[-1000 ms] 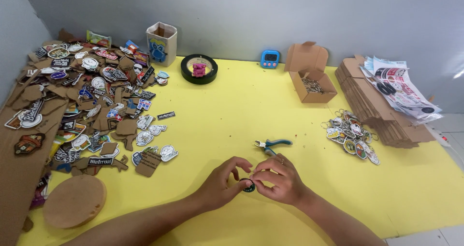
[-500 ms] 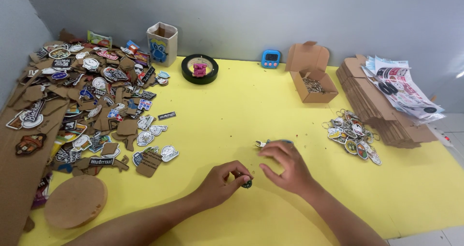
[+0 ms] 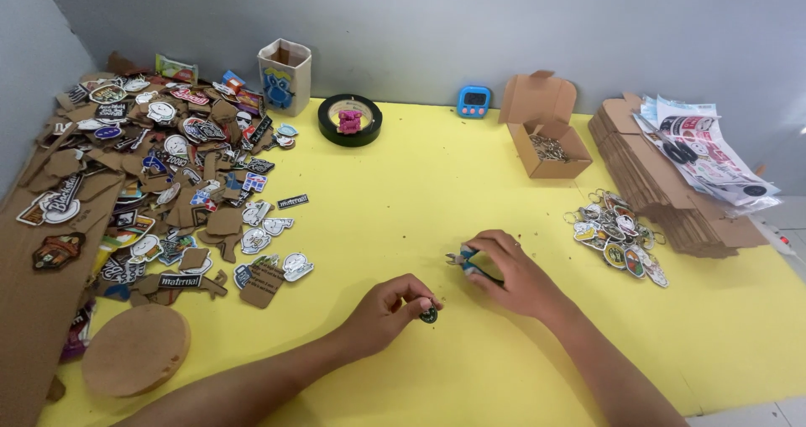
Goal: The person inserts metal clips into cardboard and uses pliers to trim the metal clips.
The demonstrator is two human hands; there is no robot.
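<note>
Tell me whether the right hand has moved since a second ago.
Yes. The right hand left the left hand and its small round piece, moving away toward the keychain pile, and now covers the blue-handled pliers.

Illumination was bright, even and diffuse. The yellow table was evenly lit without glare. Shadows under the hands were soft and short. Focus was sharp centrally; wide-angle distortion bent the far left and right edges slightly.

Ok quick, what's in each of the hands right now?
Left hand: closed, pinching a small dark round keychain piece.
Right hand: closed around blue-handled pliers.
</note>
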